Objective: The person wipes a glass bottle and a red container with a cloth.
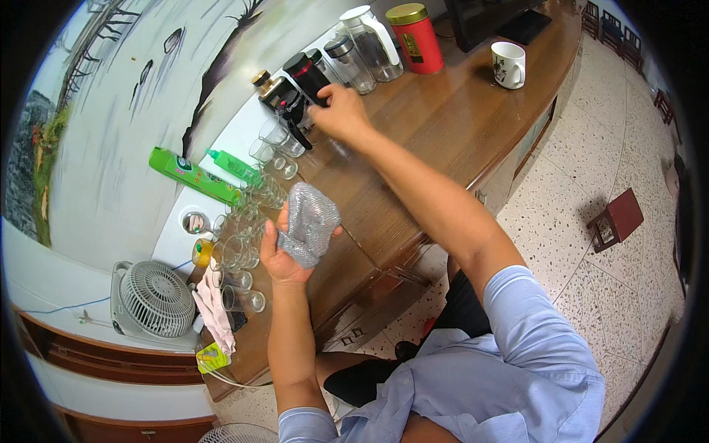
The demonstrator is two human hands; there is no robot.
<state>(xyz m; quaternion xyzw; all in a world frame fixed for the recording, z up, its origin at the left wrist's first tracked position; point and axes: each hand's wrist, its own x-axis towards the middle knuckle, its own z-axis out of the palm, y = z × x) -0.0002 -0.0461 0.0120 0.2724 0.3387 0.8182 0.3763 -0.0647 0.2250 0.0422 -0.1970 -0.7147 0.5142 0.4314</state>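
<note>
On the palm of my left hand [287,267] rests a silvery-grey mesh cloth [310,221], its thumb along one side and fingertips showing at the other. My right hand [344,117] is stretched toward the back of the wooden cabinet top [354,194], fingers curled. Beside those fingers are a black tumbler [304,76] with a red band and a black-handled glass pot [298,119]. Whether the fingers touch either one is hard to tell. A dark bottle with a gold cap [271,88] stands just behind the pot.
Many drinking glasses [241,249] crowd the left side, near a green box [191,174] and a green bottle [235,166]. Further right stand a clear pitcher [382,55], a red tin [415,41] and a white mug [508,65]. A fan [158,299] and pink cloth [213,310] are at left.
</note>
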